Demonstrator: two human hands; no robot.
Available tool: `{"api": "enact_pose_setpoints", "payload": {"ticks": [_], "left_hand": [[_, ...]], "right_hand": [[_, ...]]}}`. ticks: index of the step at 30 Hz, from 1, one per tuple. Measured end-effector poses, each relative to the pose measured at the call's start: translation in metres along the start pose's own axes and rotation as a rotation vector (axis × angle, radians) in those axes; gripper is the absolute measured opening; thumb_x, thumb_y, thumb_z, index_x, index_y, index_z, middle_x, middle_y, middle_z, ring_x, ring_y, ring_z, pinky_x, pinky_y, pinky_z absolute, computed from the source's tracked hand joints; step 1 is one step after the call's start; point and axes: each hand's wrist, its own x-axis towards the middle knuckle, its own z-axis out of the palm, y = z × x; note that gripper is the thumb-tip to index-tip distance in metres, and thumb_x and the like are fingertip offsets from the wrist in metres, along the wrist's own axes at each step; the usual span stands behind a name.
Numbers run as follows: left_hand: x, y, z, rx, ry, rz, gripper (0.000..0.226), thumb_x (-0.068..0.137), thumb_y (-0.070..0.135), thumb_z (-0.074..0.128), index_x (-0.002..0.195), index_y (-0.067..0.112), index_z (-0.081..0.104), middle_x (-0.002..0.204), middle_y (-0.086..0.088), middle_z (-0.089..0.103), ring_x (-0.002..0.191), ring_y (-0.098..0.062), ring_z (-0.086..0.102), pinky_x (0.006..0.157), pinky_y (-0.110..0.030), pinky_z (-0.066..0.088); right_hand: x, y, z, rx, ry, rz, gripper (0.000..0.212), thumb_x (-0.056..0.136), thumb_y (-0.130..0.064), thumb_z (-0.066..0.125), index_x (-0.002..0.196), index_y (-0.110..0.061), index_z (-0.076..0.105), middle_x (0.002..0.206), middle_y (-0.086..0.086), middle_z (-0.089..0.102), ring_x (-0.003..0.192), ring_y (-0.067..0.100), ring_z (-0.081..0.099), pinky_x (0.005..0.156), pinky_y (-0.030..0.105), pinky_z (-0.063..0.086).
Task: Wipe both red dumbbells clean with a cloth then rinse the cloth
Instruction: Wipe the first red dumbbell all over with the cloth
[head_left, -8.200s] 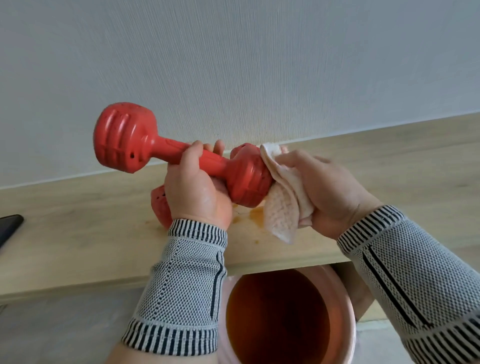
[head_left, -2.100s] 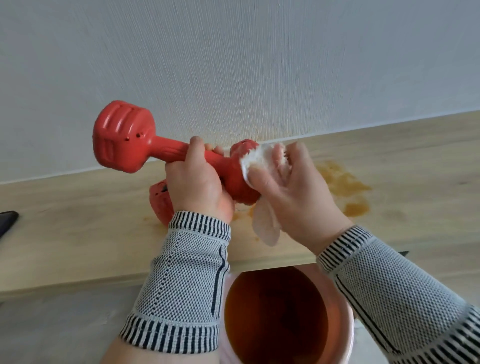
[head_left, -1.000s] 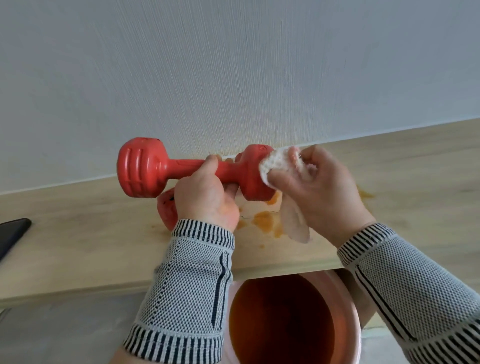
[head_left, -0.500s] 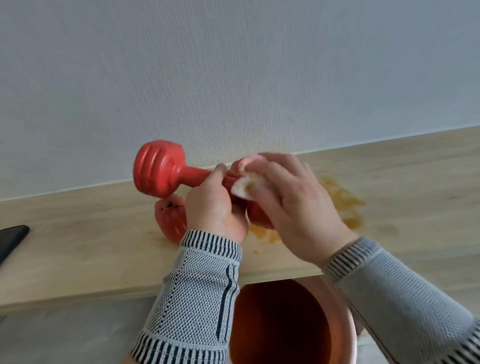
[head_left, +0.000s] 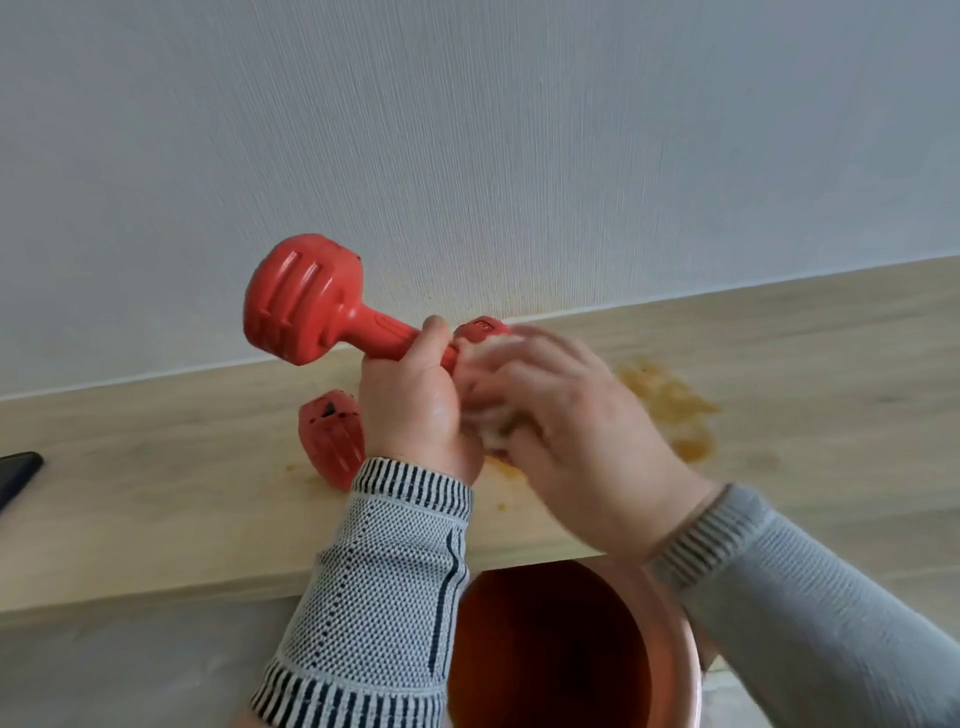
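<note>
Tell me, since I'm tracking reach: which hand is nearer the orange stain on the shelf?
Right. The right hand sits just beside the stain; the left hand is farther, gripping the dumbbell.

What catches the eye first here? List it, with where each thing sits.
A red dumbbell is raised in the middle of the view, the left hand gripping its handle while the right hand, blurred, presses a pale cloth to its near end. A second red dumbbell lies on the wooden shelf behind the left wrist. Orange stains mark the shelf to the right, and a bucket of rust-coloured water stands below.
</note>
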Motion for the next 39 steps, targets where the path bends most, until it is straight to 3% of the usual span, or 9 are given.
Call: {"api": "enact_pose_setpoints", "payload": {"ticks": [4, 10, 14, 18, 23, 27, 31, 35, 39], "left_hand": [[-0.001, 0.003, -0.006, -0.079, -0.075, -0.157, 0.026, 0.097, 0.015, 0.055, 0.071, 0.01, 0.052, 0.058, -0.005, 0.052, 0.048, -0.018, 0.057, 0.049, -0.025, 0.05], [-0.012, 0.009, 0.0, -0.219, -0.293, -0.224, 0.028, 0.099, 0.015, 0.047, 0.071, 0.012, 0.048, 0.06, -0.004, 0.05, 0.06, -0.016, 0.056, 0.077, -0.033, 0.052], [-0.015, 0.015, 0.006, -0.248, -0.265, -0.257, 0.029, 0.099, 0.015, 0.048, 0.071, 0.013, 0.049, 0.057, -0.001, 0.051, 0.051, -0.012, 0.054, 0.07, -0.029, 0.052], [-0.011, 0.004, 0.009, -0.169, -0.186, -0.201, 0.021, 0.099, 0.011, 0.05, 0.078, 0.011, 0.046, 0.063, -0.005, 0.048, 0.052, -0.017, 0.061, 0.059, -0.032, 0.057], [-0.006, -0.002, 0.008, -0.154, 0.038, -0.092, 0.015, 0.096, 0.012, 0.058, 0.099, -0.003, 0.058, 0.082, -0.016, 0.067, 0.07, -0.026, 0.07, 0.07, -0.041, 0.06], [-0.009, 0.009, 0.007, -0.374, 0.095, -0.18, 0.032, 0.102, 0.015, 0.048, 0.072, 0.003, 0.05, 0.049, -0.008, 0.056, 0.039, -0.018, 0.061, 0.039, -0.021, 0.049], [-0.003, 0.014, 0.002, -0.52, 0.092, -0.274, 0.032, 0.087, 0.031, 0.06, 0.105, 0.005, 0.063, 0.104, -0.008, 0.067, 0.094, -0.032, 0.069, 0.086, -0.045, 0.056], [-0.006, 0.027, 0.014, -0.691, 0.116, -0.355, 0.015, 0.1, 0.018, 0.052, 0.092, 0.005, 0.053, 0.082, -0.004, 0.052, 0.08, -0.019, 0.058, 0.063, -0.038, 0.057], [-0.013, 0.024, 0.021, -0.68, 0.036, -0.281, 0.013, 0.101, 0.016, 0.051, 0.102, 0.004, 0.052, 0.091, -0.007, 0.053, 0.085, -0.021, 0.059, 0.081, -0.045, 0.056]], "right_hand": [[0.0, 0.003, 0.005, -0.076, 0.032, -0.103, 0.034, 0.078, -0.022, 0.048, 0.106, -0.018, 0.068, 0.111, 0.001, 0.064, 0.111, 0.024, 0.056, 0.098, 0.039, 0.043], [0.012, 0.02, -0.013, 1.107, -0.062, 0.857, 0.042, 0.083, -0.048, 0.051, 0.086, -0.008, 0.062, 0.076, 0.022, 0.059, 0.058, 0.033, 0.06, 0.053, 0.036, 0.051], [0.011, 0.018, -0.012, 1.477, -0.155, 1.037, 0.039, 0.093, -0.042, 0.033, 0.072, -0.012, 0.049, 0.06, 0.007, 0.039, 0.034, 0.018, 0.041, 0.037, 0.018, 0.035], [0.014, 0.016, -0.009, 1.106, 0.248, 0.918, 0.034, 0.093, -0.024, 0.042, 0.067, -0.008, 0.056, 0.047, 0.004, 0.047, 0.034, 0.013, 0.041, 0.036, 0.02, 0.034], [0.01, 0.004, 0.003, 0.193, 0.156, 0.284, 0.032, 0.091, -0.039, 0.043, 0.097, -0.025, 0.072, 0.105, -0.01, 0.065, 0.104, 0.012, 0.06, 0.092, 0.036, 0.047], [0.002, -0.003, 0.02, -0.145, 0.257, -0.054, 0.03, 0.094, -0.024, 0.046, 0.102, -0.014, 0.073, 0.116, 0.0, 0.067, 0.125, 0.031, 0.05, 0.104, 0.06, 0.035], [-0.003, -0.001, 0.03, -0.123, 0.441, -0.152, 0.022, 0.091, -0.003, 0.055, 0.108, -0.003, 0.07, 0.125, 0.015, 0.061, 0.128, 0.039, 0.046, 0.106, 0.059, 0.034], [-0.002, -0.006, 0.031, 0.046, 0.553, 0.07, 0.042, 0.088, -0.009, 0.055, 0.129, -0.014, 0.046, 0.14, 0.018, 0.04, 0.132, 0.014, 0.037, 0.109, 0.016, 0.031], [0.002, -0.01, 0.032, 0.477, 0.531, 0.419, 0.06, 0.09, -0.039, 0.05, 0.141, -0.014, 0.032, 0.137, 0.014, 0.047, 0.126, 0.026, 0.048, 0.105, 0.046, 0.041]]}}
